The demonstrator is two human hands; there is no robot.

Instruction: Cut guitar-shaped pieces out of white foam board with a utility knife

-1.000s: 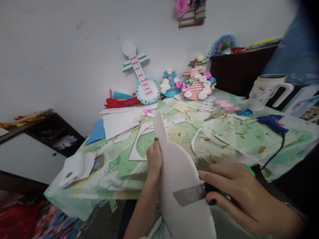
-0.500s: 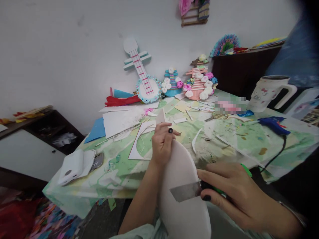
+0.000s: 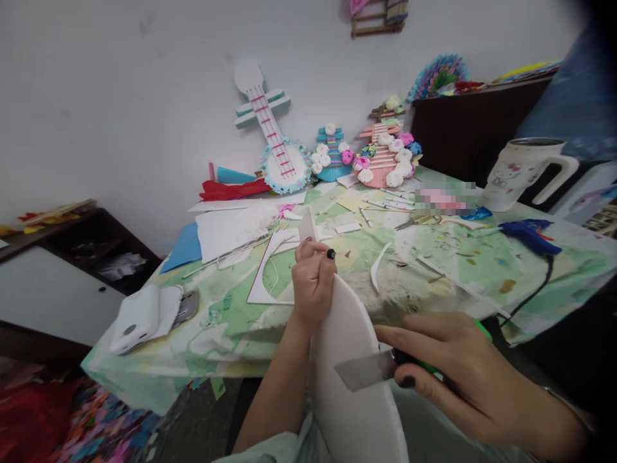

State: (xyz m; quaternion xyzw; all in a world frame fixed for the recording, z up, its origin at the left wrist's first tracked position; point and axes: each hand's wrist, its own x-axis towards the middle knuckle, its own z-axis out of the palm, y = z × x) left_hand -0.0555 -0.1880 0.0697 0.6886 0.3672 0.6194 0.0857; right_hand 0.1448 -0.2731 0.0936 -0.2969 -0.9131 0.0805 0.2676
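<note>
A white foam board piece [image 3: 349,360] with a rounded body stands tilted over my lap, and its narrow neck [image 3: 307,226] sticks out beyond my left hand [image 3: 313,283]. That hand is closed around the piece where body and neck meet. In my right hand [image 3: 457,373] is a utility knife [image 3: 366,372] with a wide blade and a green and black handle. The blade lies across the right edge of the board, its tip over the face. My right index finger reaches along the board's edge. The lower end of the board is cut off by the frame.
Curved white offcuts [image 3: 379,267], scissors [image 3: 418,220], pens and a blue glue gun [image 3: 530,235] lie on the green tablecloth. A white mug [image 3: 520,177] stands right. Finished craft instruments [image 3: 284,161] lean on the wall. A white device [image 3: 137,321] lies at the left corner.
My left fingers have curled tighter around the neck. The board has turned slightly, and the knife has shifted a little to the right. The whole view has shifted slightly.
</note>
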